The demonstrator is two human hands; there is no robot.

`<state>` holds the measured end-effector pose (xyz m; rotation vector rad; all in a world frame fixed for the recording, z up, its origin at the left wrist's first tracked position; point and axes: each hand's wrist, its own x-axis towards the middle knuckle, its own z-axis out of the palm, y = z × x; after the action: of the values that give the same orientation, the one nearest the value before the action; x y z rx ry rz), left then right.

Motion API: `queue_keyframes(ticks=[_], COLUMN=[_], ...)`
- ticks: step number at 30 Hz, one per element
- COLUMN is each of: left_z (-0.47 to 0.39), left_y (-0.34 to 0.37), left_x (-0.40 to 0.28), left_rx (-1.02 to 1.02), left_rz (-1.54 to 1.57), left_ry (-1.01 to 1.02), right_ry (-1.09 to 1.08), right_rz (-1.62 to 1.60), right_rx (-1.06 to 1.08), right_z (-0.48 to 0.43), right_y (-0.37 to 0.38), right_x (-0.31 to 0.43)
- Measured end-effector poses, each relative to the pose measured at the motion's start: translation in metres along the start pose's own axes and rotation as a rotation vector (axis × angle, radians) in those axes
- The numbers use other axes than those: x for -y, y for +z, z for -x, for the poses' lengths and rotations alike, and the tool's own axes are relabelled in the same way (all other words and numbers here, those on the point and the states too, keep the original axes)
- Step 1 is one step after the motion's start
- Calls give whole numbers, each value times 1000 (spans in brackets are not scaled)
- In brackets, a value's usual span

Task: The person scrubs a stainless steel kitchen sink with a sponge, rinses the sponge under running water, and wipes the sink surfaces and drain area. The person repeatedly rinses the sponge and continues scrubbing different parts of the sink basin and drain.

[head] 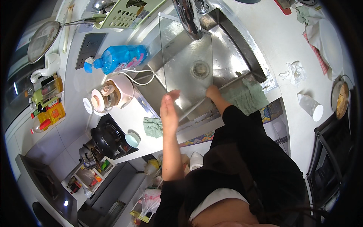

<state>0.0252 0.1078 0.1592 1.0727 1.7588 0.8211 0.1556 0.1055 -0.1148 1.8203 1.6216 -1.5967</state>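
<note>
A clear rectangular glass or plastic panel (185, 68) slants over the stainless steel sink (232, 48), its far end beneath the chrome faucet (188, 20). My left hand (169, 107) supports the panel's near left corner, fingers extended along the edge. At the near right corner, my right hand (213, 92) is closed on the panel's edge. The drain (200, 69) shows through the see-through sheet. A green cloth (246, 96) drapes over the sink's front rim, right of my right hand. Another green cloth (153, 127) lies on the counter beside my left wrist.
Left of the sink stand a blue pump bottle (122, 58) and a pink electric kettle (113, 95). A black wok (106, 137) sits on the cooktop, near a pale bowl (132, 140). Crumpled tissue (293, 73) and a white cup (311, 107) lie on the right counter (300, 142).
</note>
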Motion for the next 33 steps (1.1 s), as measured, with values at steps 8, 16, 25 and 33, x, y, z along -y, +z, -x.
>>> queue_keyframes(ticks=[8,16,25,33], left_z=[-2,0,-2,-2], left_y=[-4,0,-2,-6], left_x=[0,2,-4,-2], left_rx=[9,47,54,73], left_rz=[18,91,59,67], left_ry=[-19,-39,-86,-67], right_ry=[656,329,1058,353], right_rz=[-930,-1183,-1780,-1260], right_rx=[-26,25,-143,-361], right_z=[-60,49,-62,-72], right_y=[31,16,22,34], right_x=[-6,19,4,23])
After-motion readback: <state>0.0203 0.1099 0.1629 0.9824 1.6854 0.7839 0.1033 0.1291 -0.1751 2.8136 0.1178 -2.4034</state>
